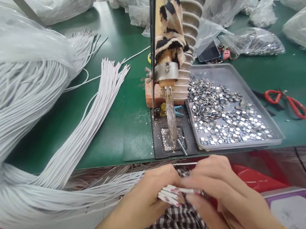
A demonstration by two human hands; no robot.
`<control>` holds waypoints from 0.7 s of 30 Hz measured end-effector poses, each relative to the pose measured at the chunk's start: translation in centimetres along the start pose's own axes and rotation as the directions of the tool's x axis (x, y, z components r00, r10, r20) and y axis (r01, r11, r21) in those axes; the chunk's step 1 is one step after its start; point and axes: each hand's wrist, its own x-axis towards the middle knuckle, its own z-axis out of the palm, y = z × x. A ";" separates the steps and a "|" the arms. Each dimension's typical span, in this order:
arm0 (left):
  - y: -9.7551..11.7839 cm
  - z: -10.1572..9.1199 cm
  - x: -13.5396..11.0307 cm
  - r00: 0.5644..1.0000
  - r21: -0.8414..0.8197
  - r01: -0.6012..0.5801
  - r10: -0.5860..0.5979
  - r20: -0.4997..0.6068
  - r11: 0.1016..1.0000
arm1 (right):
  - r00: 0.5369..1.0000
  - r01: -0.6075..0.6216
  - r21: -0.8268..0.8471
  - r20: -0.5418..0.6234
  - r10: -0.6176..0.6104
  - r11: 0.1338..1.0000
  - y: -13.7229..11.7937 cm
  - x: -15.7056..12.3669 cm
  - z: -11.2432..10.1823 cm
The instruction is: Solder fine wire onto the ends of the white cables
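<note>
In front of my lap, my left hand [148, 195] is closed around a bundle of white cables [169, 196], whose ends with small reddish tips stick out to the right. My right hand [223, 197] is close beside it, slightly blurred, with thumb and fingers pinched at one cable end drawn out from the bundle. From the left hand the cables run back to a large white hank [33, 204] at the left. Just beyond the hands stands a soldering iron [171, 113], clamped tip down over a small dark plate [164, 138] with solder on it.
Right of the iron, a clear plastic tray [238, 149] holds many small metal connectors [220, 108]. Red-handled cutters [285, 101] lie farther right. A separate cable bundle [84, 128] rests on the green table [126, 107]. Plastic bags [256, 41] and a ribbed hose [187, 26] stand behind.
</note>
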 end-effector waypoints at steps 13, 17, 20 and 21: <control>1.1 0.2 0.4 0.930 -0.006 -0.057 0.051 -0.364 0.998 | 0.991 -0.112 0.272 -0.037 0.126 0.956 0.9 0.0 1.6; 1.5 -0.1 0.5 0.950 0.022 0.008 -0.001 -0.311 1.000 | 0.994 -0.085 0.255 -0.050 0.101 0.963 1.2 0.3 1.6; 1.6 -0.3 0.5 0.950 0.043 0.027 -0.012 -0.312 0.999 | 0.995 -0.071 0.239 -0.058 0.087 0.968 1.3 0.4 1.6; 1.5 -0.4 0.5 0.951 0.046 0.028 -0.013 -0.307 0.999 | 0.994 -0.089 0.253 -0.045 0.103 0.963 1.3 0.4 1.6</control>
